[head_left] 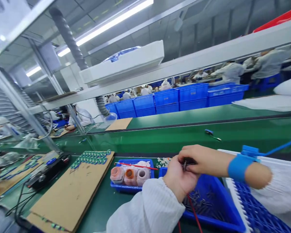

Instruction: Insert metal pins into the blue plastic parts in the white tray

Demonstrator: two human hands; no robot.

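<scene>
Left hand (180, 178), metal pin (184, 166) tip-down

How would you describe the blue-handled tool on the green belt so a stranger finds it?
Find the long green conveyor belt running across the view, just beyond the person's right hand. Up and to the right of that hand lies a small blue-handled tool. It lies alone there, its thin metal shaft pointing right.

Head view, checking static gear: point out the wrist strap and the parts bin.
wrist strap (238, 168): head view, middle of the blue band
parts bin (229, 202): head view, its blue side wall
</scene>
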